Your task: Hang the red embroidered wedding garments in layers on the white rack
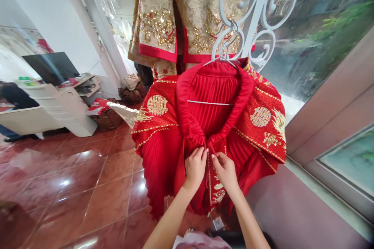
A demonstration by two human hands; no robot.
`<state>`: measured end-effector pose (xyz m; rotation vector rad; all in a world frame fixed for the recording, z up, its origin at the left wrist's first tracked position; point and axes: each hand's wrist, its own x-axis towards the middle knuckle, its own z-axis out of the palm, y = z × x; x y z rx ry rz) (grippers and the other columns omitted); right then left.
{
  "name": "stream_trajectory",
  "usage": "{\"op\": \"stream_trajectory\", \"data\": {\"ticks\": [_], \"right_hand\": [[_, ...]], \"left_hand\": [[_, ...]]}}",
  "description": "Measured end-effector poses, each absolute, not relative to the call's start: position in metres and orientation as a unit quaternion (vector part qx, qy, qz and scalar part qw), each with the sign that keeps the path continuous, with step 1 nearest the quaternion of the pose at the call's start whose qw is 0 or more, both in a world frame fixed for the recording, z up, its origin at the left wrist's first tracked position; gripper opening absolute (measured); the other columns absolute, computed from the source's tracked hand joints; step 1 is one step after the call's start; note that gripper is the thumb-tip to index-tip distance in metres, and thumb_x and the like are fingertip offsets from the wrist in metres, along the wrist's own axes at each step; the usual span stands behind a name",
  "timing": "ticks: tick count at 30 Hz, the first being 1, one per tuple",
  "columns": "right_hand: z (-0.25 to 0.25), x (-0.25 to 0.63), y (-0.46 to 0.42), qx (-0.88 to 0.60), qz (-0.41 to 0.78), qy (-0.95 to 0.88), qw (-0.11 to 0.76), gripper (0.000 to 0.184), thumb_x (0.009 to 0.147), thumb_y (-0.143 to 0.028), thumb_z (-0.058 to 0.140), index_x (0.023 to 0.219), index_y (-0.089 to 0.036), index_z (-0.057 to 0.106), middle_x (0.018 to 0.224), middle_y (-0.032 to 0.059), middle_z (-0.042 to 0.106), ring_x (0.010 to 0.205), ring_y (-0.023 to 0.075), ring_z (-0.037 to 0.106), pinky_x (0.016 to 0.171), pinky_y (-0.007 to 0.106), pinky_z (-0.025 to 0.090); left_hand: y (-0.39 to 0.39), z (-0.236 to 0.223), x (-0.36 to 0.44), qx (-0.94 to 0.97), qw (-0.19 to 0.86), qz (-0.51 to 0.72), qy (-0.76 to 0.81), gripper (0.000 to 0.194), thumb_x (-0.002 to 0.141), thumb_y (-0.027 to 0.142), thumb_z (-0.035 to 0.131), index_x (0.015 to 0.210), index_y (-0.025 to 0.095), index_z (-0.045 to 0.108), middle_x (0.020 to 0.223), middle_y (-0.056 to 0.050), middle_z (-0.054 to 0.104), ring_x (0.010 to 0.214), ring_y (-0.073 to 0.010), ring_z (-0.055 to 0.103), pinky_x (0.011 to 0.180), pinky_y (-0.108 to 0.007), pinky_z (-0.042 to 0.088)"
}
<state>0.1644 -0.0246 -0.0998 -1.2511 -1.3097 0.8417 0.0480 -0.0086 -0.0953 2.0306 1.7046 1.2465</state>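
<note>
A red pleated garment with gold embroidery hangs on a white hanger hooked to a white scrolled metal rack. My left hand and my right hand meet at the garment's front opening, just below the red ruffled collar. Both pinch the fabric edges there, fingers curled, a narrow gap between them. A gold and red embroidered robe hangs behind and above.
Glossy red floor tiles spread to the left. A white desk with a dark monitor stands at the far left, a seated person beside it. Bags sit by the wall. A window and pink wall ledge run along the right.
</note>
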Motion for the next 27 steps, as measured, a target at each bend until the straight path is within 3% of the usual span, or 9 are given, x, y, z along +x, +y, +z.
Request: {"op": "stream_trajectory", "data": {"ticks": [2,6,9,12,15,18,23,27], "right_hand": [[-0.101,0.168,-0.026,-0.534,0.367,-0.509,0.566,0.031,0.080,-0.047,0.053,0.078,-0.016,0.058,0.063,0.0015,0.058,0.057,0.0140,0.051,0.054,0.024,0.040],[-0.096,0.167,-0.028,-0.484,0.424,-0.462,0.610,0.031,0.076,-0.047,0.058,0.081,-0.017,0.060,0.080,0.0060,0.064,0.076,0.0189,0.060,0.073,0.030,0.047],[-0.092,0.160,-0.032,-0.441,0.514,-0.469,0.566,0.029,0.073,-0.044,0.064,0.079,-0.016,0.061,0.071,0.0037,0.063,0.064,0.0158,0.059,0.060,0.026,0.047],[-0.091,0.152,-0.038,-0.411,0.583,-0.451,0.537,0.027,0.070,-0.042,0.068,0.072,-0.016,0.059,0.060,-0.0007,0.059,0.043,0.0097,0.047,0.041,0.022,0.037],[-0.089,0.148,-0.044,-0.401,0.576,-0.432,0.567,0.024,0.068,-0.037,0.071,0.066,-0.016,0.058,0.062,0.0004,0.061,0.052,0.0105,0.052,0.050,0.022,0.041],[-0.086,0.146,-0.048,-0.402,0.568,-0.426,0.578,0.022,0.069,-0.036,0.071,0.068,-0.016,0.060,0.063,0.0014,0.062,0.060,0.0125,0.055,0.060,0.024,0.045],[-0.084,0.145,-0.053,-0.422,0.558,-0.418,0.580,0.024,0.068,-0.039,0.070,0.069,-0.017,0.061,0.065,0.0040,0.064,0.064,0.0161,0.059,0.069,0.030,0.047],[-0.086,0.142,-0.055,-0.422,0.562,-0.412,0.580,0.023,0.067,-0.038,0.071,0.067,-0.017,0.061,0.063,0.0020,0.063,0.062,0.0145,0.057,0.067,0.028,0.046]], "left_hand": [[-0.012,-0.098,0.047,0.670,0.174,0.462,0.555,0.026,0.089,0.029,0.042,0.084,0.016,0.064,0.081,-0.006,0.067,0.070,-0.0144,0.062,0.066,-0.023,0.045],[-0.026,-0.113,0.047,0.574,0.414,0.497,0.502,0.029,0.083,0.041,0.050,0.074,0.014,0.059,0.062,-0.003,0.063,0.050,-0.0111,0.055,0.049,-0.021,0.042],[-0.036,-0.123,0.050,0.496,0.540,0.504,0.456,0.039,0.074,0.050,0.057,0.064,0.013,0.054,0.051,0.000,0.055,0.041,-0.0085,0.047,0.042,-0.020,0.037],[-0.043,-0.124,0.047,0.446,0.620,0.486,0.425,0.042,0.065,0.052,0.065,0.060,0.012,0.055,0.047,0.002,0.050,0.040,-0.0070,0.044,0.041,-0.019,0.036],[-0.047,-0.119,0.040,0.399,0.676,0.469,0.405,0.040,0.062,0.046,0.070,0.079,0.010,0.064,0.056,0.001,0.055,0.045,-0.0074,0.048,0.045,-0.020,0.040],[-0.052,-0.113,0.031,0.392,0.650,0.496,0.421,0.042,0.068,0.045,0.064,0.093,0.011,0.065,0.062,-0.001,0.058,0.051,-0.0094,0.052,0.049,-0.022,0.044],[-0.053,-0.099,0.021,0.451,0.490,0.573,0.478,0.039,0.079,0.042,0.054,0.102,0.012,0.063,0.058,0.001,0.055,0.053,-0.0097,0.051,0.055,-0.023,0.045],[-0.050,-0.086,0.019,0.549,0.388,0.577,0.464,0.026,0.083,0.035,0.052,0.087,0.014,0.068,0.075,-0.004,0.062,0.062,-0.0108,0.056,0.060,-0.023,0.049]]}}
